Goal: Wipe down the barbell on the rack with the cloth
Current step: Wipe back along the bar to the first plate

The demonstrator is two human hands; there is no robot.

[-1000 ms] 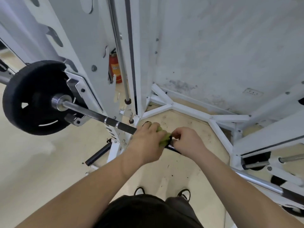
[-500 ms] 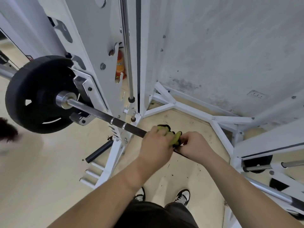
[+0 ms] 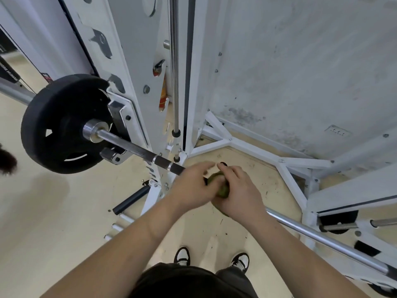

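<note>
Nearest me, my sneakers stand on the floor. Above them my right hand curls around the green cloth, bunched on the barbell shaft. My left hand lies over the bar, touching the cloth; blur keeps me from telling whether it grips. Farther off, the bar sits in the white rack, with a black weight plate at its end.

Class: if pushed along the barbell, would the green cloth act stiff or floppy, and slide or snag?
Probably floppy: the cloth bunches into a wad between the left hand and right hand. Likely to slide, since the barbell is round metal, though its darker section may drag.
</note>
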